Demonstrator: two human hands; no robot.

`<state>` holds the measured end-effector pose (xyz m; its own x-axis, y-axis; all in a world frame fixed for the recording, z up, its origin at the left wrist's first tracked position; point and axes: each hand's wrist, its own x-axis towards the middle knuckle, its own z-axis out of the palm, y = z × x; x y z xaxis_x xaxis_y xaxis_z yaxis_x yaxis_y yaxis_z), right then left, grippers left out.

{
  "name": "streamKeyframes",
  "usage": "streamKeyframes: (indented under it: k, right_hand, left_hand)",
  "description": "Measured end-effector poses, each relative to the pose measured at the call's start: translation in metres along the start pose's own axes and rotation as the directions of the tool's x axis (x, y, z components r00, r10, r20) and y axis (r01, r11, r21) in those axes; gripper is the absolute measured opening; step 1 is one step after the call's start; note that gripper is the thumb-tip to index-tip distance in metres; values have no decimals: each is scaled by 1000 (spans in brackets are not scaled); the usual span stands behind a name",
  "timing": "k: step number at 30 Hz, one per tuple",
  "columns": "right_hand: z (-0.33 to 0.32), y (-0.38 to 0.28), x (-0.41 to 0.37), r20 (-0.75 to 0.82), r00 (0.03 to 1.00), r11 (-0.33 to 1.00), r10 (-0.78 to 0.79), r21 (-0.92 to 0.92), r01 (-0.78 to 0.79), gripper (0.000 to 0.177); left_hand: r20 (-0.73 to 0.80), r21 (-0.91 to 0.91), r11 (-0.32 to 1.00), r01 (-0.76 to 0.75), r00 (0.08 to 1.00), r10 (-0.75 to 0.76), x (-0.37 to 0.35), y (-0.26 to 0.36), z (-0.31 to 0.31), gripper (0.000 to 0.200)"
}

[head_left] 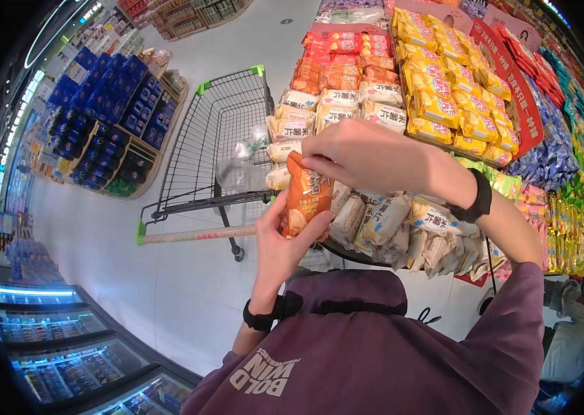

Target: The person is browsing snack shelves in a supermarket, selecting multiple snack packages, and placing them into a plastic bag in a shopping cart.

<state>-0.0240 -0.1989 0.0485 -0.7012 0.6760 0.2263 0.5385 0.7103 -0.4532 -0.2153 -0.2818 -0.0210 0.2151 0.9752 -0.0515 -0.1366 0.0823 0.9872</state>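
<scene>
An orange bag of potato chips (309, 190) is held upright in front of my chest. My left hand (281, 232) wraps round its lower part, thumb across the front. At the upper edge of the bag, my right hand (358, 155) is closed with its fingertips pinching the top; part of the grip is hidden behind the hand. Just beyond my hands, white chip bags (382, 221) lie piled on the display, and orange bags (337, 72) are stacked farther back.
A wire shopping cart (212, 131) with a clear plastic bag inside stands to the left, its handle near my left hand. Yellow bags (434, 93) are stacked at the upper right. Blue packs (109, 90) fill a shelf at far left. Lit freezers (50, 339) line the lower left.
</scene>
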Motion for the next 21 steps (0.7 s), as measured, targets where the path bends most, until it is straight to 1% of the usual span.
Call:
streamKeyframes:
  k: [1,2,4,5,7,8,9,11,12,14,15,18,21]
  right_hand:
    - [0,2,1,33,999,999,24,44,-26,20]
    - [0,5,2,-5,1000,999,-7,42,7,22]
    - [3,14,4,-84,994,997,-71,33,74,24]
    - [3,18,5,-116,991,997,-62,36,66,24]
    - [2,25,5,-178,983,998,-38,47,47,24]
    - [0,26,4,-165,986,998,-10,59,20,24]
    - [-3,26,2,-149,989,998,18,70,-7,24]
    - [-3,27,0,-126,990,994,64,96,-52,26]
    - [-3,28,0,-123,988,991,95,108,-82,24]
    - [-3,29,-2,-114,981,982,156,129,-141,21]
    - [-2,30,-3,-118,982,982,151,128,-135,21]
    - [-1,31,-3,-151,981,989,119,111,-103,23]
    - [0,35,-4,-207,976,995,73,85,-57,23]
  left_hand:
    - [5,-23,1000,-2,1000,2,0,0,-1,40]
    - [11,-46,999,-7,1000,7,2,-1,-2,41]
    - [-122,-61,986,-155,982,147,6,-10,-3,39]
    - [-188,-59,973,-225,959,210,6,-16,-5,38]
    - [-253,-56,969,-241,942,219,6,-24,-11,31]
    - [-284,-56,967,-249,932,224,6,-25,-13,27]
    - [-295,-42,972,-233,932,211,6,-26,-14,21]
    - [-267,-122,960,-251,940,212,7,-29,-15,18]
    - [-255,-163,952,-260,943,214,8,-30,-15,17]
    - [-223,-204,956,-212,961,166,9,-30,-16,14]
    - [-207,-224,956,-189,968,143,10,-29,-15,13]
    - [-238,-274,942,-193,963,128,11,-28,-11,11]
    - [-260,-248,949,-196,957,130,10,-32,-17,10]
